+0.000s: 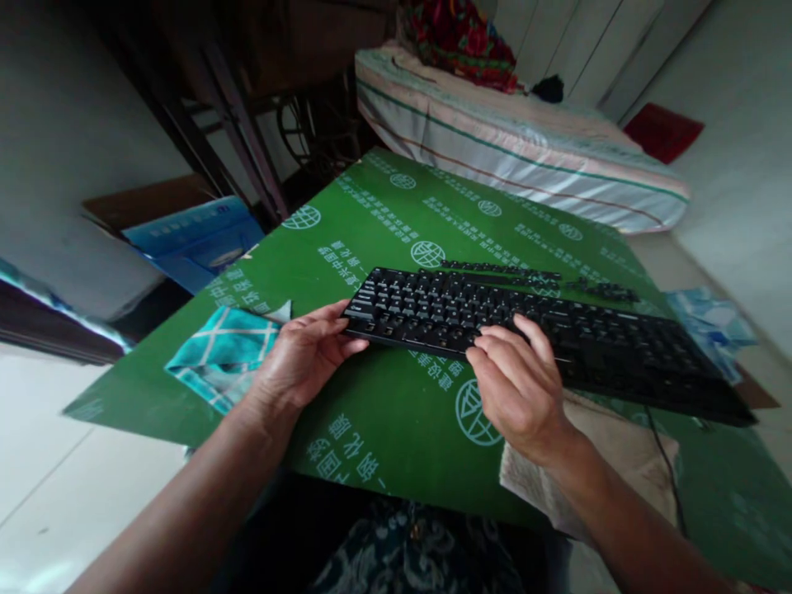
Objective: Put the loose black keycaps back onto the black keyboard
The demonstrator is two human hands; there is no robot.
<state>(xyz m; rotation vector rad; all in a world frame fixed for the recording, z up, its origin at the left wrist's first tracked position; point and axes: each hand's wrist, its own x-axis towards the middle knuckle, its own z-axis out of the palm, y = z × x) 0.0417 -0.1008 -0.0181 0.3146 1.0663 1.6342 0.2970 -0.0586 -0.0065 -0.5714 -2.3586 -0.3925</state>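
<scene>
A long black computer keyboard (433, 307) is tilted over the green table, its right end reaching toward the table's right side. My left hand (309, 351) grips its left end, thumb on top and fingers beneath the edge. My right hand (516, 379) is closed, its fingers bent together over the bottom row of keys near the middle. What its fingertips hold, if anything, is hidden. Along the near row several key positions show no caps. Behind the keyboard, loose black keycaps (603, 289) lie in a row on the table.
The green table (384, 223) carries printed white globes and lettering. A teal checked cloth (219, 355) lies at the left, and a beige cloth (619, 462) at the near right with a dark cable (665, 462) across it. Beyond stands a bed (495, 140); a blue box (198, 239) sits at left.
</scene>
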